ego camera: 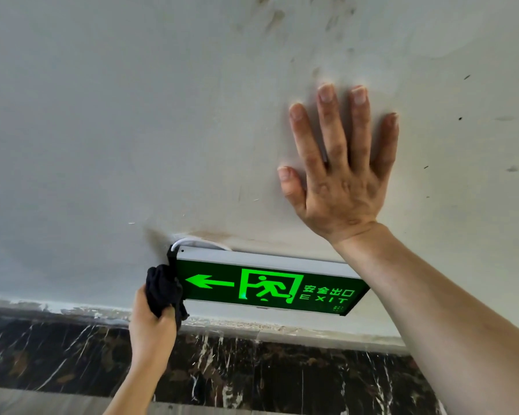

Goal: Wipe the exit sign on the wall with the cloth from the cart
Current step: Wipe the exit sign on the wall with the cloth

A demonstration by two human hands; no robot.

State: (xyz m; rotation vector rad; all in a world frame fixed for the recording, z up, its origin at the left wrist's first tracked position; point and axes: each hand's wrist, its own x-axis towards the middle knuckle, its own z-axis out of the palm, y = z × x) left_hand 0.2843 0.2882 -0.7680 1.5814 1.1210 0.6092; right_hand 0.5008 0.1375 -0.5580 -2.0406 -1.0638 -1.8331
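Observation:
The exit sign (267, 287) is a lit green panel with a left arrow, a running figure and the word EXIT, fixed low on a pale wall. My left hand (152, 323) grips a bunched dark cloth (162, 290) and presses it against the sign's left end. My right hand (339, 172) lies flat on the wall above the sign's right end, fingers spread and holding nothing. My right forearm covers the sign's right edge.
The pale wall (132, 130) is smudged and stained above the sign. A white cable (192, 241) loops out of the wall at the sign's top left. Below runs a dark marble skirting (57, 357) with white veins.

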